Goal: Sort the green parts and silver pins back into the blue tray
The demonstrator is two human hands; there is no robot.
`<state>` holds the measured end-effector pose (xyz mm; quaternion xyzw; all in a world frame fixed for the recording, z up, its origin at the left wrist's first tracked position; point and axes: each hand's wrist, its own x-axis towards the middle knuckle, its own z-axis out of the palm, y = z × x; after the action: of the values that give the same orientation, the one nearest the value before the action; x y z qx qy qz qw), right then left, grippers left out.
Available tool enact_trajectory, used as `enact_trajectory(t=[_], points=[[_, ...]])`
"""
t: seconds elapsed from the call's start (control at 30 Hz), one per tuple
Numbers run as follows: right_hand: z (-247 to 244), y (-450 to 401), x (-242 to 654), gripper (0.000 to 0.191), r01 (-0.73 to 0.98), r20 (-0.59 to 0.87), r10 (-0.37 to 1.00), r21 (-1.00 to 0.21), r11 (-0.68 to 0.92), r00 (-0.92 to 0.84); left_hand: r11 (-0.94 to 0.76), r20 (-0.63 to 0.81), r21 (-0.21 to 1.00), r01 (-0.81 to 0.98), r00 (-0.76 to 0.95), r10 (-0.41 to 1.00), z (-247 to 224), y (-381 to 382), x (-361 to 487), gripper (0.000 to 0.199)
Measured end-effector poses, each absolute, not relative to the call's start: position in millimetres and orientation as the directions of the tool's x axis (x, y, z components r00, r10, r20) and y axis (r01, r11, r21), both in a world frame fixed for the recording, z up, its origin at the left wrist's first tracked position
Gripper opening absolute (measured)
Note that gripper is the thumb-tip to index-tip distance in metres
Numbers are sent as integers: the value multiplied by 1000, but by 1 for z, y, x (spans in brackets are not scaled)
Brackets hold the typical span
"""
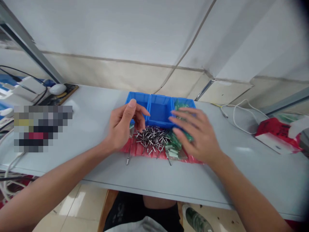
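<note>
In the head view, the loose heap of small silver metal rivet-like pins (153, 138) lies on a crinkled red plastic sheet (137, 149), just on the near side of three joined blue plastic bins (161, 108). Each pin should be light, stiff and hard to damage, but smooth enough to roll or slip; a fingertip pinch around the thicker bright barrel would probably serve best, since the thin shanks look apt to tangle. The green-tinted clear plastic packets (175, 141) at the heap's right look soft and slick, best taken by a gathered fold or edge.

The pins are shiny, with short pale barrels and darker, slender stems pointing every way; a couple poke past the sheet onto the grey worktop (94, 100).

The left hand (122, 124) is loosely curled, thumb apart from fingers, nothing showing in it. The right hand (200, 133), blurred, spreads its fingers by the right bin and the packets; whether it touches them I cannot tell.
</note>
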<state>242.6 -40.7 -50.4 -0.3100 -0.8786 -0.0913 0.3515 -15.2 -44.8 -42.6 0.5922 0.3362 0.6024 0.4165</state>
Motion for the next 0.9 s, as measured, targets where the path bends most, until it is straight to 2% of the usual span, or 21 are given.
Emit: enact_trajectory(t=[0.07,0.13,0.2,0.27,0.33,0.47,0.63,0.8,0.9], points=[[-53,-62,218,21,395,648,275,43,918,-710,-441,445,893,-90,39,895,-43,-44,-16,49],[-59,-82,195,20,264,542,99,235,935,-834,-448,451,891,-78,37,892,-44,-43,-16,50],[-67,-96,177,22,195,429,22,364,911,-903,-447,450,892,-73,39,892,-45,-42,-15,51],[-74,-105,166,27,167,359,9,410,897,-933,-451,454,889,-76,37,890,-46,-42,-15,51],[-80,-109,162,30,159,335,22,388,908,-942,-465,469,881,-82,35,882,-46,-42,-14,49],[-86,-112,160,26,188,348,88,265,946,-933,-509,512,858,-68,20,859,-45,-39,-15,48],[-87,-113,159,24,253,384,171,174,952,-908,-569,565,822,-23,-94,820,-43,-29,-21,47],[-80,-111,161,17,138,450,70,120,983,-890,-530,531,847,40,-98,842,-45,-25,-24,47],[-78,-112,159,14,92,512,28,100,991,-859,-529,545,810,253,6,838,-49,-27,-24,48]])
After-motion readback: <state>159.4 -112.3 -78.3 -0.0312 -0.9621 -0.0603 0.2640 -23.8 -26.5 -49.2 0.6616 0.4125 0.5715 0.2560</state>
